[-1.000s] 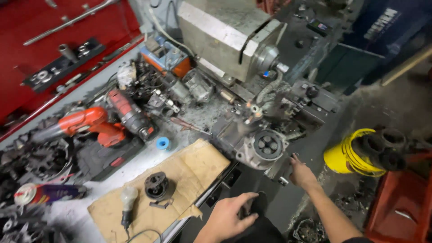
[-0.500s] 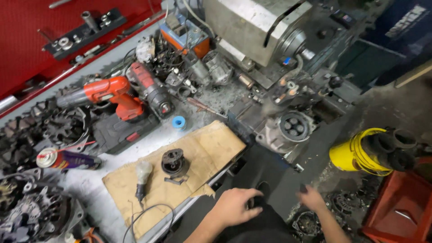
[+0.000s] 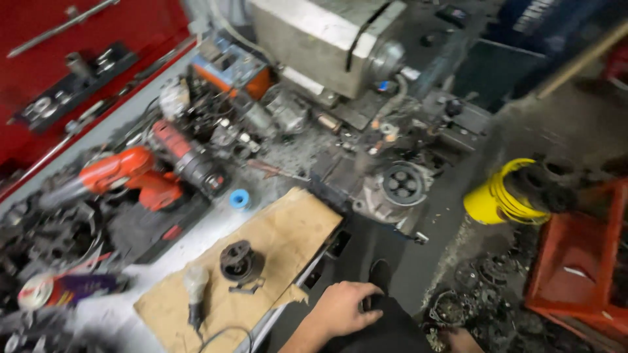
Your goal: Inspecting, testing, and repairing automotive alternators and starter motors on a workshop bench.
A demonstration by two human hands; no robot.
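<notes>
We find the left hand (image 3: 340,307) resting palm down on the person's dark-clothed knee (image 3: 386,333) at the bottom of the view, its grip loose, fingers spread and curled over the cloth, holding nothing. Of the right hand (image 3: 461,340) only a small part shows at the lower edge, low beside a heap of dark metal parts on the floor (image 3: 477,287); we cannot tell whether its grip is open or closed. Just left of the left hand's grip lies a sheet of cardboard (image 3: 294,229) on the counter (image 3: 190,242). On the cardboard, near that grip, a dark round motor part (image 3: 241,261) stands, and further left of it a small grinder (image 3: 195,287) lies with its cord trailing toward the counter's edge. Above the grip, well apart, a grey round housing (image 3: 399,186) with four holes sits at the counter's edge. Beyond the cardboard we note a small blue roll (image 3: 239,198), a red drill (image 3: 134,176) and a spray can (image 3: 62,289) among blurred clutter. To the right of the grip, well apart, a yellow bucket (image 3: 497,199) lies tipped beside a red crate (image 3: 575,261).
</notes>
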